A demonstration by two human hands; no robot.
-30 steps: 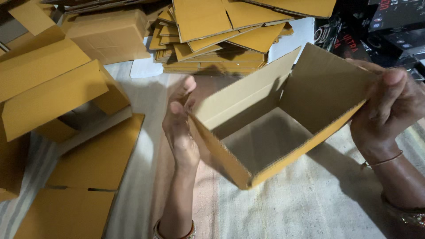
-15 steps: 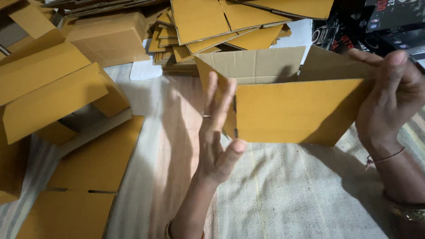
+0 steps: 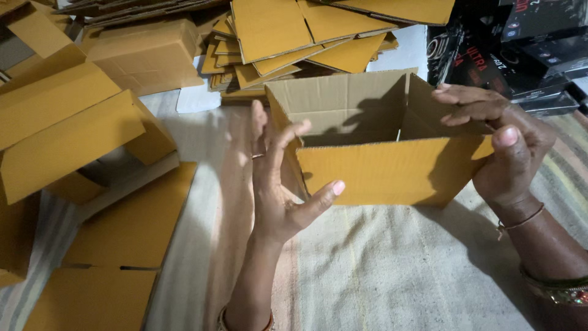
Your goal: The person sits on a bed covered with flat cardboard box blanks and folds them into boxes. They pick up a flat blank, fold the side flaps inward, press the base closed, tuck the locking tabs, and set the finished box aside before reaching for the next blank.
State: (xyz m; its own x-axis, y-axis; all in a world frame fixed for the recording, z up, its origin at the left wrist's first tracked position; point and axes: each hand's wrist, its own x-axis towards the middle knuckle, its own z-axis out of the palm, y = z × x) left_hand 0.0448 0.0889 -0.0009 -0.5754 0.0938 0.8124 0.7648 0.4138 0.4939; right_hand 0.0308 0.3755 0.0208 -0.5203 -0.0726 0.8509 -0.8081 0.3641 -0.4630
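From the head camera we've got an open cardboard box (image 3: 380, 165) held up just over the striped cloth (image 3: 392, 270), mouth facing up and a bit toward us, long side running left to right. Our right hand (image 3: 508, 153) pinches its right end, thumb on the front wall and fingers over the rim, while our left hand (image 3: 275, 178) sits flat on the left end, fingers spread. Flat cardboard sheets (image 3: 306, 37) are piled behind, folded boxes (image 3: 67, 122) on the left, dark printed cartons (image 3: 520, 49) top right, nothing between us and it.
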